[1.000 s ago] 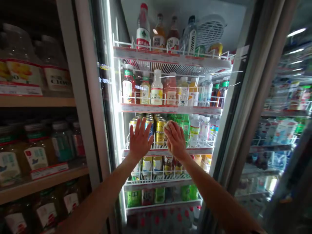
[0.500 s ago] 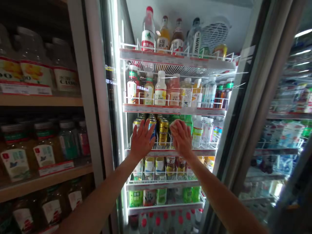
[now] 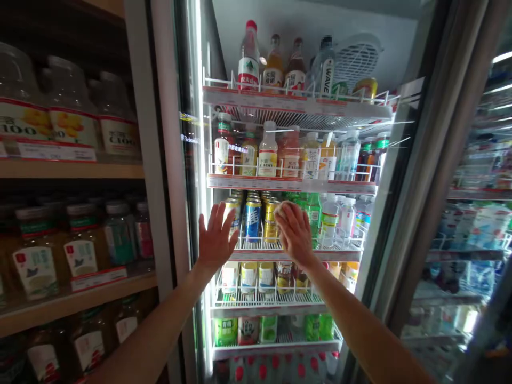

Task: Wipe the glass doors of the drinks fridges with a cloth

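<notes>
My left hand (image 3: 217, 234) is raised with its fingers spread and nothing in it, palm toward the lit drinks cooler. My right hand (image 3: 294, 229) is closed over a pale, crumpled cloth (image 3: 285, 207), which shows at the fingertips. Both hands are level with the middle shelf, in front of a blue can (image 3: 252, 220), a gold can (image 3: 271, 220) and green bottles (image 3: 314, 213). Faint reflections lie across the cooler front, as on glass. Whether either palm touches that surface, I cannot tell.
Wire shelves (image 3: 292, 184) hold several rows of bottles and cans. On the left a wooden shelf (image 3: 72, 169) carries juice bottles (image 3: 36, 261). A metal door frame (image 3: 436, 144) stands at the right, with more drinks beyond it.
My left hand has moved left, away from the blue can, which now shows fully. The right hand with the cloth has shifted slightly left against the shelves. The view has swung a little.
</notes>
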`<action>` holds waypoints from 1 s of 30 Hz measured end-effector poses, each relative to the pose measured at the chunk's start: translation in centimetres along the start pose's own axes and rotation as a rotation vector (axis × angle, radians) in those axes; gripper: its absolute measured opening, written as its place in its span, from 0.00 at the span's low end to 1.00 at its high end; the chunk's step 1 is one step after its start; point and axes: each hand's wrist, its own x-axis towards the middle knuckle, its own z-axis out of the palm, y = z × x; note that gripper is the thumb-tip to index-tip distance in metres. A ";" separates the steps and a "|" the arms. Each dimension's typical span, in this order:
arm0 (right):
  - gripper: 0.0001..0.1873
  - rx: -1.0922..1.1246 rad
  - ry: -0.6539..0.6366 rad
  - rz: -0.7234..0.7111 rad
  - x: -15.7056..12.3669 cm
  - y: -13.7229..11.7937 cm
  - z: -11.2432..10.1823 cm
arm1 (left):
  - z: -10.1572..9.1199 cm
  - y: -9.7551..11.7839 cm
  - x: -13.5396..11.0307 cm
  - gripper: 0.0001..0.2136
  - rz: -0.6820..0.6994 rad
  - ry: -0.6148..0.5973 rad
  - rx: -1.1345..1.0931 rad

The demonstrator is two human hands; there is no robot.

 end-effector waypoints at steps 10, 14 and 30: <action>0.33 0.006 0.053 0.090 3.8 -1.1 1.0 | 0.4 0.0 -0.2 0.30 -0.012 0.029 -0.004; 0.30 -0.019 -0.001 -0.033 3.2 -0.6 0.6 | 0.3 -0.1 0.0 0.31 0.017 0.045 0.023; 0.27 -0.105 0.271 0.236 2.4 8.6 -1.9 | -1.0 1.0 5.5 0.26 -0.025 0.094 -0.066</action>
